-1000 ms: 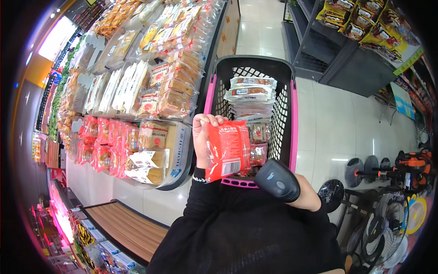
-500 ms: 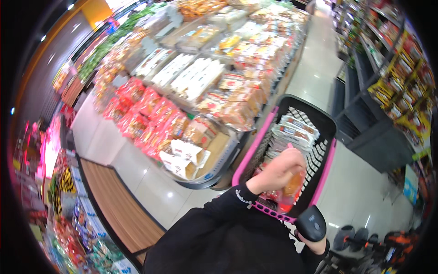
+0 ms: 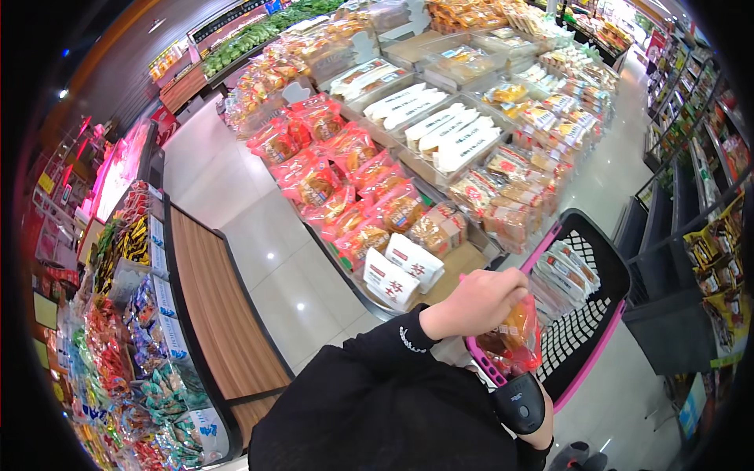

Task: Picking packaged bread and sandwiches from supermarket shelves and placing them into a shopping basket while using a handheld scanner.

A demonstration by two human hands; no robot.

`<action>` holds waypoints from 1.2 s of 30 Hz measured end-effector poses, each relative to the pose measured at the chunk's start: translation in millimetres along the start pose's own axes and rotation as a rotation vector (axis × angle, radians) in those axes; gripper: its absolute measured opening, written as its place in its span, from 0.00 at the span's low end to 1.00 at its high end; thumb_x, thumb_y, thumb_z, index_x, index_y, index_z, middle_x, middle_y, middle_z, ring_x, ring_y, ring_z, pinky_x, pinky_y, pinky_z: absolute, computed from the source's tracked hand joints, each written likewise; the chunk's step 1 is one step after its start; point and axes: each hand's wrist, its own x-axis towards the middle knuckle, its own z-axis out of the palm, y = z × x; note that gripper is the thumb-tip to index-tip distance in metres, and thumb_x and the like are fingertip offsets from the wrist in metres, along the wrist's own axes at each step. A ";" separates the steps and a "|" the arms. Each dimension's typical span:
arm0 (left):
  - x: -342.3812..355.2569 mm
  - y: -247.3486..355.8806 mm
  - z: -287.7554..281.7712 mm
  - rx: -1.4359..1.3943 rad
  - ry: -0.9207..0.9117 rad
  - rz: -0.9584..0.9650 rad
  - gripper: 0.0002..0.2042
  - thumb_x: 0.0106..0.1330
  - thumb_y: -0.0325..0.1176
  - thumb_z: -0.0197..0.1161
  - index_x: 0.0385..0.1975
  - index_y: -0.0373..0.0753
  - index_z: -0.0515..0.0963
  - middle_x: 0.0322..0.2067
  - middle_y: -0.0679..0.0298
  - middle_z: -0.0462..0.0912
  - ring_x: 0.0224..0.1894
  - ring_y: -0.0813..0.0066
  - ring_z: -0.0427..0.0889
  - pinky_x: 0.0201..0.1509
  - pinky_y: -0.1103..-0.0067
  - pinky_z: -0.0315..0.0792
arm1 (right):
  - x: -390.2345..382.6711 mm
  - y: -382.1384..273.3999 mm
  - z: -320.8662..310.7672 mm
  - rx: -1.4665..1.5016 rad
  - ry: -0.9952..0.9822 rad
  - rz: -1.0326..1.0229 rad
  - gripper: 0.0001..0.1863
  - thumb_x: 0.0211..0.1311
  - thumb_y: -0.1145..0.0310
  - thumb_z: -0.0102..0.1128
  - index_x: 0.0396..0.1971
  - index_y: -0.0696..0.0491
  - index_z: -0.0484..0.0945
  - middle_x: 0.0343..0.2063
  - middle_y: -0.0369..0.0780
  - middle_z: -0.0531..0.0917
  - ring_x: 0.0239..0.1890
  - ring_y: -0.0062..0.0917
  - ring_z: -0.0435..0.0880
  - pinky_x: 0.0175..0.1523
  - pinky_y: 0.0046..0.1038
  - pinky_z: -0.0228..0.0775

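Observation:
My left hand (image 3: 477, 304) is closed on the top of a red-and-clear bag of bread (image 3: 521, 328), which hangs over the near end of a black shopping basket (image 3: 603, 345) with pink edges. Inside the basket lie several flat packs in clear wrap (image 3: 564, 275). At the lower edge, my right hand (image 3: 542, 430) is wrapped round a black rounded handle (image 3: 521, 402) by the basket's near end. The handle covers most of that hand's fingers.
A large display stand ahead holds red bread bags (image 3: 345, 188), white packs (image 3: 452, 133) and two white paper-like packs (image 3: 393, 281). A curved wooden ledge (image 3: 216, 298) and bagged goods stand left. Dark shelves (image 3: 667, 228) line the right side.
My view has swung, so the display and basket sit farther right in the picture. My left hand still holds the bread bag, now nearer the basket's near-left corner.

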 end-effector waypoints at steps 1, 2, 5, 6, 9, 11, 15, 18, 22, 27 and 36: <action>-4.5 -2.0 -9.7 0.002 0.004 -0.004 0.03 0.57 0.27 0.51 0.29 0.36 0.68 0.22 0.58 0.73 0.25 0.61 0.74 0.29 0.75 0.67 | 6.7 -8.1 7.3 -0.074 -0.042 -0.057 0.23 0.34 0.67 0.62 0.36 0.61 0.73 0.46 0.47 0.69 0.45 0.33 0.72 0.50 0.26 0.60; -8.3 -3.0 -18.9 -0.077 0.058 -0.073 0.03 0.58 0.28 0.50 0.29 0.36 0.68 0.22 0.58 0.73 0.25 0.64 0.74 0.28 0.76 0.67 | 12.5 -20.4 15.5 -0.059 -0.037 -0.003 0.23 0.34 0.66 0.62 0.35 0.60 0.74 0.45 0.47 0.69 0.43 0.33 0.72 0.49 0.27 0.61; -20.4 -10.3 -40.6 -0.149 0.103 -0.173 0.04 0.60 0.29 0.49 0.30 0.35 0.66 0.21 0.60 0.72 0.24 0.70 0.73 0.28 0.79 0.66 | 28.6 -25.5 36.7 -0.111 -0.115 -0.203 0.23 0.33 0.66 0.63 0.36 0.58 0.74 0.40 0.46 0.70 0.41 0.34 0.72 0.47 0.28 0.62; -21.7 -14.9 -45.0 -0.158 0.113 -0.171 0.04 0.60 0.29 0.49 0.29 0.35 0.66 0.21 0.60 0.72 0.24 0.70 0.73 0.28 0.79 0.65 | 36.9 -24.0 45.1 -0.108 -0.120 -0.236 0.23 0.33 0.66 0.63 0.35 0.56 0.75 0.37 0.45 0.71 0.39 0.36 0.71 0.44 0.29 0.62; -24.1 -16.3 -61.7 -0.155 0.105 -0.171 0.04 0.60 0.28 0.49 0.29 0.34 0.66 0.21 0.60 0.71 0.23 0.70 0.72 0.28 0.79 0.65 | 53.6 -24.5 62.1 -0.039 -0.179 -0.098 0.24 0.31 0.66 0.63 0.36 0.56 0.74 0.37 0.45 0.70 0.39 0.36 0.71 0.44 0.30 0.62; -21.3 -13.2 -68.7 -0.146 0.086 -0.173 0.04 0.60 0.28 0.49 0.29 0.34 0.66 0.20 0.60 0.71 0.23 0.70 0.72 0.28 0.79 0.65 | 59.2 -18.3 72.3 -0.054 -0.049 -0.199 0.22 0.31 0.67 0.63 0.34 0.57 0.74 0.33 0.45 0.73 0.36 0.36 0.72 0.42 0.31 0.62; -20.4 -9.1 -72.5 -0.103 0.056 -0.098 0.04 0.59 0.27 0.50 0.29 0.34 0.66 0.20 0.60 0.71 0.23 0.69 0.73 0.27 0.78 0.66 | 69.3 -33.0 85.4 -0.128 0.059 -0.329 0.16 0.33 0.68 0.60 0.27 0.57 0.73 0.21 0.43 0.75 0.25 0.37 0.73 0.33 0.29 0.64; -20.7 -8.2 -72.5 -0.065 0.064 -0.083 0.03 0.59 0.27 0.50 0.28 0.34 0.66 0.21 0.59 0.71 0.23 0.69 0.73 0.27 0.78 0.66 | 69.0 -34.3 82.5 -0.154 -0.008 -0.280 0.15 0.34 0.68 0.61 0.26 0.57 0.73 0.21 0.43 0.75 0.25 0.37 0.74 0.32 0.28 0.64; -15.4 -10.5 -68.9 -0.067 0.052 -0.207 0.03 0.59 0.26 0.50 0.28 0.34 0.66 0.21 0.59 0.72 0.23 0.69 0.73 0.28 0.78 0.66 | 70.9 -13.4 77.8 -0.021 -0.034 -0.194 0.18 0.34 0.68 0.62 0.30 0.57 0.72 0.28 0.44 0.74 0.32 0.34 0.73 0.38 0.27 0.62; -15.6 -22.1 -84.1 -0.010 0.141 -0.257 0.03 0.60 0.27 0.48 0.29 0.34 0.66 0.21 0.62 0.71 0.24 0.76 0.73 0.28 0.82 0.66 | 85.6 -7.1 69.8 0.076 -0.112 -0.119 0.22 0.39 0.69 0.61 0.38 0.59 0.69 0.39 0.46 0.69 0.41 0.32 0.70 0.47 0.27 0.58; -31.6 -75.8 -217.8 0.128 0.796 -0.181 0.06 0.61 0.30 0.48 0.26 0.35 0.67 0.22 0.70 0.66 0.26 0.85 0.65 0.29 0.86 0.62 | 106.5 -18.5 80.4 0.554 -0.198 0.017 0.30 0.53 0.75 0.50 0.57 0.57 0.50 0.23 0.44 0.78 0.22 0.23 0.78 0.26 0.19 0.70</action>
